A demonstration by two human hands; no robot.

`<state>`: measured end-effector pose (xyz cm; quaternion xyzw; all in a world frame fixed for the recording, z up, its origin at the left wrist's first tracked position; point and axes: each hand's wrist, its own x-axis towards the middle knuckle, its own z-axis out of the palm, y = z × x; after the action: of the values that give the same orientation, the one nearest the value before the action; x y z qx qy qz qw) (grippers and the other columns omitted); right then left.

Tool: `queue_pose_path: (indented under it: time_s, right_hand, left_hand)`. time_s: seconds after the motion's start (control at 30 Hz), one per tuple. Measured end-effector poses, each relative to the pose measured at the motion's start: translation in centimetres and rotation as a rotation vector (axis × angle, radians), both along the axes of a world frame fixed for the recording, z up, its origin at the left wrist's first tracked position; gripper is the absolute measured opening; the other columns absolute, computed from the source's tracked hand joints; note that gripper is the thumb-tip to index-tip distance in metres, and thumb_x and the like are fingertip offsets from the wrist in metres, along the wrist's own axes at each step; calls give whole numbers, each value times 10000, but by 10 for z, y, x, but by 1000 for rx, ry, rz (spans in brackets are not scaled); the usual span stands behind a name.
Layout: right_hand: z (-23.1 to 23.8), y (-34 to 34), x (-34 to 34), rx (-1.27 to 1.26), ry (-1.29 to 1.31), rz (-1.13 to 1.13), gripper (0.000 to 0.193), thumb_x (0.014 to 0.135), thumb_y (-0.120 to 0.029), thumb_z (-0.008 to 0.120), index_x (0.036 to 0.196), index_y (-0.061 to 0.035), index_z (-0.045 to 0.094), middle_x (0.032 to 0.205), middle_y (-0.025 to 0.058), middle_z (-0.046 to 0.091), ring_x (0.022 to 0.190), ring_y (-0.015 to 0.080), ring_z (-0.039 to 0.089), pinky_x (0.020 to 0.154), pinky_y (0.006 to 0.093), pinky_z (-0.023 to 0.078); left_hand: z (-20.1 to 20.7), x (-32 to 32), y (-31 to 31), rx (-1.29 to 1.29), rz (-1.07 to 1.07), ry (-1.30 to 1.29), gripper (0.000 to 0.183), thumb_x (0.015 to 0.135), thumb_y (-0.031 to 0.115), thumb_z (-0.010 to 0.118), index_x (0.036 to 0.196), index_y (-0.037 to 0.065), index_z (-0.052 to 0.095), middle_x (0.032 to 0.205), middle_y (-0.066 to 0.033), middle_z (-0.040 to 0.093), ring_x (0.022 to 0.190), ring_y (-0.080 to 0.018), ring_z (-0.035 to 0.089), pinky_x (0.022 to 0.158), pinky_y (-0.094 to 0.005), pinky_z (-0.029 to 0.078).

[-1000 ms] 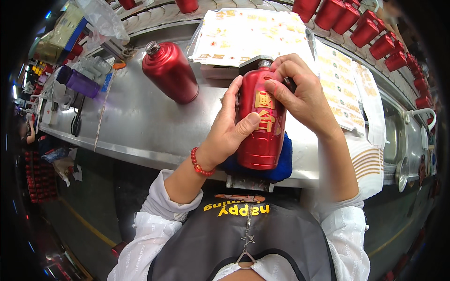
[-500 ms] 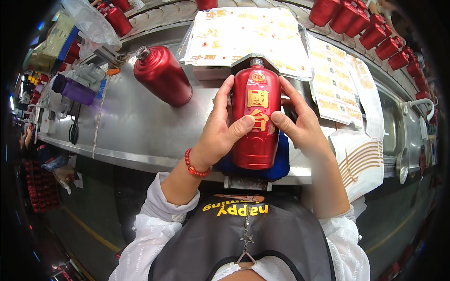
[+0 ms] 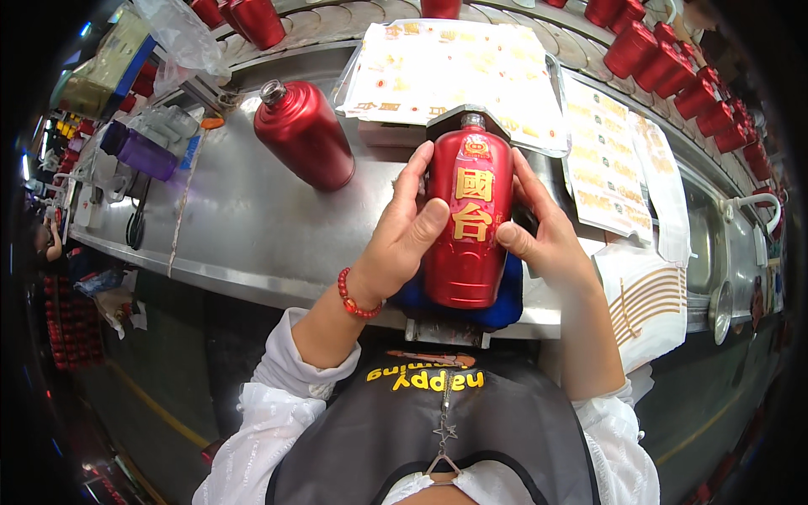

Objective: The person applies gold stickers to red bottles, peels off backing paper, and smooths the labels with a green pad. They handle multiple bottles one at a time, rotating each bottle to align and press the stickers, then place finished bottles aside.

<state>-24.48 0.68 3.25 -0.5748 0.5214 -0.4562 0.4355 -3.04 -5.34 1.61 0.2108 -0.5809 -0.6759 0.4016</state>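
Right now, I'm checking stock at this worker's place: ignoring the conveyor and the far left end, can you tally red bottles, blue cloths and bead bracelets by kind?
Gold-lettered red bottle: 1, between left hand and right hand
Red bottle with no lettering showing: 1
Blue cloth: 1
Red bead bracelet: 1
Total: 4

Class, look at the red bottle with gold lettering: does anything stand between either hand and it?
Nothing visible does. The left hand lies against the left side of the red bottle, thumb over its front; the right hand lies along its right side. The blue cloth shows beneath the bottle, not between it and either hand.
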Motion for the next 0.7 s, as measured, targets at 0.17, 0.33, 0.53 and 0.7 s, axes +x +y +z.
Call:
queue_pose_path:
  time_s: [0.17,0.33,0.53,0.7]
  right_hand:
    - [-1,1,5,-3,-44,-31,1166,818,-574,794,1570,84,193,1469,270,464,1389,321,444,1163,406,322]
    - [5,1,9,24,-16,-46,1139,835,-531,798,1575,78,182,1480,285,452,1404,324,432,1165,397,324]
    - [4,1,7,26,-41,-50,1125,844,-523,793,1577,73,182,1460,277,475,1386,317,455,1161,395,332]
    - [8,1,11,40,-20,-50,1102,861,-469,796,1579,73,159,1458,272,484,1378,314,466,1146,390,355]
  left_hand:
    - [4,-2,1,60,-21,4,948,967,348,700,1574,-59,96,1536,-227,293,1431,-279,353,1186,-391,302]
    - [-7,-1,-2,-59,40,-93,936,958,345,710,1564,-60,124,1516,-223,298,1417,-285,372,1176,-388,318]
    - [5,-8,-11,30,94,-12,871,944,377,720,1516,-60,231,1459,-213,383,1366,-269,423,1149,-387,349]
    - [-3,-19,-28,-45,171,-166,757,933,373,727,1447,-40,357,1373,-201,461,1276,-245,494,1092,-373,410]
